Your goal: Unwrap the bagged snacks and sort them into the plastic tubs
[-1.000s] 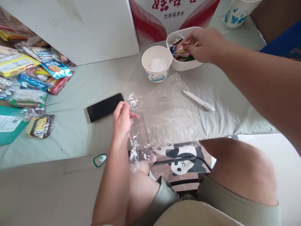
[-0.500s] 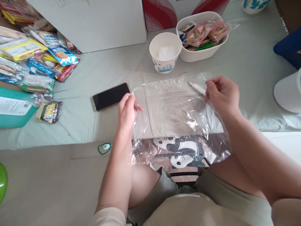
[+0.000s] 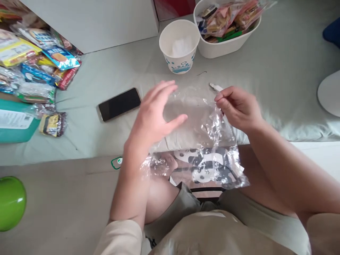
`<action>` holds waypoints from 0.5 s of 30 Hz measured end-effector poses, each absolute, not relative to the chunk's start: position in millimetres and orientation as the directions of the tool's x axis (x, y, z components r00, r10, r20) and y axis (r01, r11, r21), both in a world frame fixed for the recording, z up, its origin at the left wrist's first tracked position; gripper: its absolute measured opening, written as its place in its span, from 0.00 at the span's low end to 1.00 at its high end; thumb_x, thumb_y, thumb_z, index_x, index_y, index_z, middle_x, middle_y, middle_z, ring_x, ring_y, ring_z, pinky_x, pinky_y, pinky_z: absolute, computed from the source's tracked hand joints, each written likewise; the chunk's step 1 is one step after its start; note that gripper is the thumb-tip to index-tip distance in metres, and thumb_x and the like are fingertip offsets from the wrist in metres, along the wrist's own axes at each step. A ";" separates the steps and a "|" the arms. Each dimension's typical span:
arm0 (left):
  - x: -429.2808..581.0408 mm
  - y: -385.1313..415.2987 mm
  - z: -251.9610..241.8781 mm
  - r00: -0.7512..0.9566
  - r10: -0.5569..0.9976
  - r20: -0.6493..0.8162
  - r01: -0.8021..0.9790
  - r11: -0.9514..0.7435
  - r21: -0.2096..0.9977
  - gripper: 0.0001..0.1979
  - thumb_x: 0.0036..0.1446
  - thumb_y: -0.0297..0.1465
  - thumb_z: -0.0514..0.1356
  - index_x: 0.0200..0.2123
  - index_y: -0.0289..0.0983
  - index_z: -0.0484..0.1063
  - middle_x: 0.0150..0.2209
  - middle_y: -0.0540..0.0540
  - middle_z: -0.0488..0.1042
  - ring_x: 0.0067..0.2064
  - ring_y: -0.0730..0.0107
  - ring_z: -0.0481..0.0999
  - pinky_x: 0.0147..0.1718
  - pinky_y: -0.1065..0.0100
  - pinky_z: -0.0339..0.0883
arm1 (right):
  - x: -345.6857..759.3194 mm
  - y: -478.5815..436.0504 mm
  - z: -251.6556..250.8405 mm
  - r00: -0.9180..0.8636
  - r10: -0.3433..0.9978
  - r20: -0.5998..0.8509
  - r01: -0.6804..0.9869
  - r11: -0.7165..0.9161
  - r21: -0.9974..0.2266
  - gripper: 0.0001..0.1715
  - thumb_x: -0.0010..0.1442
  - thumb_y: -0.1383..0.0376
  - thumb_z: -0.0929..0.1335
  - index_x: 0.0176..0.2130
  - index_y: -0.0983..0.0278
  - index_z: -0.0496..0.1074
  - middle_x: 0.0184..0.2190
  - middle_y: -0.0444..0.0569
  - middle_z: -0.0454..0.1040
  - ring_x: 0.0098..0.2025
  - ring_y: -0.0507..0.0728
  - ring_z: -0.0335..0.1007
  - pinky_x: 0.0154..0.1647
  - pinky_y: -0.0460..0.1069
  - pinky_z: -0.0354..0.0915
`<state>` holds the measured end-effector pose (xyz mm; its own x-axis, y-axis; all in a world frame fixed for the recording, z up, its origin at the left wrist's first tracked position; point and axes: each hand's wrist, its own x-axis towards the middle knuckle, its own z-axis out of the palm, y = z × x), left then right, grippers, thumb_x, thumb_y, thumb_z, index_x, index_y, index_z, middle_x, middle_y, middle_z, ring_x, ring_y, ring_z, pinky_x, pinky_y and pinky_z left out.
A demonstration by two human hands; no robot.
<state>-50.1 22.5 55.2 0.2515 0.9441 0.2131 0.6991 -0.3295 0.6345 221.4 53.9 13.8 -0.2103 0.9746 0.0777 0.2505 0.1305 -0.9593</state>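
Observation:
A clear plastic bag [image 3: 196, 124] hangs over the edge of the cloth-covered surface, in front of my knees. My right hand [image 3: 239, 108] pinches its upper right edge between thumb and fingers. Spread wide, with thumb and fingers apart, my left hand [image 3: 156, 113] is over the bag's left side and does not grip it. A small white-handled tool [image 3: 215, 86] lies just beyond my right fingertips, its kind unclear. Left of my left hand rests a black phone [image 3: 119, 103]. A paper cup [image 3: 180, 47] with something white inside stands beyond the bag.
A white tub [image 3: 225, 47] of wrapped items stands behind the cup. Wrapped snacks [image 3: 34, 60] pile up at the left, near a teal packet [image 3: 18, 122] and a small yellow-brown packet [image 3: 53, 124]. A white box [image 3: 101, 21] stands at the back. A green rounded object [image 3: 12, 203] is at lower left.
My left hand has let go of the bag's left edge and opened. My right hand has moved left with its edge, and the bag has slackened and crumpled. The view has shifted slightly.

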 end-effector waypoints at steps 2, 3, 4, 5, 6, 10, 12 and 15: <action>-39.5 26.0 42.3 0.340 0.939 0.058 0.738 -0.305 0.602 0.47 0.51 0.38 0.75 0.71 0.42 0.60 0.75 0.39 0.59 0.78 0.39 0.51 0.76 0.42 0.47 | 220.1 51.8 13.8 -0.268 0.961 0.067 0.181 0.119 -0.976 0.28 0.61 0.36 0.71 0.35 0.57 0.75 0.26 0.45 0.72 0.26 0.53 0.67 0.34 0.55 0.73; -36.5 26.3 34.2 0.352 0.936 -0.015 0.764 -0.277 0.583 0.54 0.48 0.40 0.77 0.74 0.45 0.54 0.77 0.40 0.55 0.79 0.36 0.46 0.77 0.38 0.43 | 220.0 51.2 13.8 -0.289 0.955 0.068 0.132 0.110 -0.985 0.28 0.61 0.36 0.71 0.35 0.57 0.75 0.29 0.46 0.74 0.28 0.54 0.71 0.37 0.56 0.75; -34.8 25.4 26.5 0.362 0.928 -0.087 0.785 -0.253 0.565 0.61 0.45 0.40 0.79 0.76 0.47 0.49 0.78 0.39 0.52 0.79 0.33 0.43 0.76 0.36 0.39 | 220.1 50.9 13.9 -0.302 0.951 0.063 0.075 0.090 -0.993 0.28 0.62 0.37 0.71 0.36 0.57 0.74 0.31 0.46 0.75 0.32 0.55 0.74 0.39 0.56 0.76; -33.9 23.7 20.4 0.366 0.919 -0.146 0.804 -0.233 0.547 0.66 0.42 0.41 0.80 0.77 0.49 0.44 0.78 0.39 0.50 0.79 0.31 0.41 0.76 0.33 0.37 | 220.1 51.1 14.4 -0.301 0.952 0.050 0.013 0.057 -0.998 0.27 0.62 0.38 0.71 0.37 0.57 0.74 0.35 0.46 0.77 0.34 0.55 0.77 0.41 0.56 0.77; -33.3 21.5 16.2 0.369 0.910 -0.188 0.816 -0.221 0.534 0.69 0.41 0.41 0.81 0.77 0.50 0.41 0.78 0.38 0.49 0.79 0.30 0.40 0.76 0.32 0.36 | 219.8 51.6 15.3 -0.290 0.957 0.027 -0.049 0.013 -0.999 0.26 0.61 0.38 0.72 0.38 0.57 0.73 0.38 0.46 0.78 0.37 0.55 0.79 0.42 0.55 0.78; -28.4 16.7 18.6 0.372 0.912 -0.175 0.810 -0.226 0.541 0.72 0.37 0.42 0.82 0.77 0.50 0.40 0.78 0.37 0.48 0.79 0.30 0.39 0.75 0.32 0.35 | 213.3 53.9 24.2 -0.315 0.947 -0.065 -0.203 -0.135 -0.970 0.26 0.57 0.40 0.75 0.37 0.56 0.70 0.43 0.43 0.79 0.38 0.55 0.82 0.43 0.55 0.80; -24.5 19.2 23.9 0.355 0.931 -0.087 0.757 -0.232 0.610 0.69 0.37 0.41 0.82 0.76 0.49 0.46 0.75 0.37 0.57 0.78 0.33 0.50 0.75 0.34 0.41 | 207.9 53.5 30.9 -0.411 0.911 -0.037 -0.246 -0.150 -0.957 0.25 0.59 0.41 0.75 0.36 0.57 0.70 0.42 0.43 0.79 0.38 0.55 0.82 0.47 0.57 0.80; -21.6 26.2 24.7 0.283 0.959 0.006 0.610 -0.185 0.770 0.50 0.44 0.36 0.78 0.69 0.45 0.63 0.53 0.43 0.78 0.56 0.52 0.79 0.63 0.48 0.69 | 202.8 52.6 38.8 -0.517 0.856 0.007 -0.243 -0.139 -0.960 0.22 0.60 0.43 0.74 0.38 0.56 0.72 0.45 0.44 0.80 0.47 0.58 0.82 0.54 0.59 0.79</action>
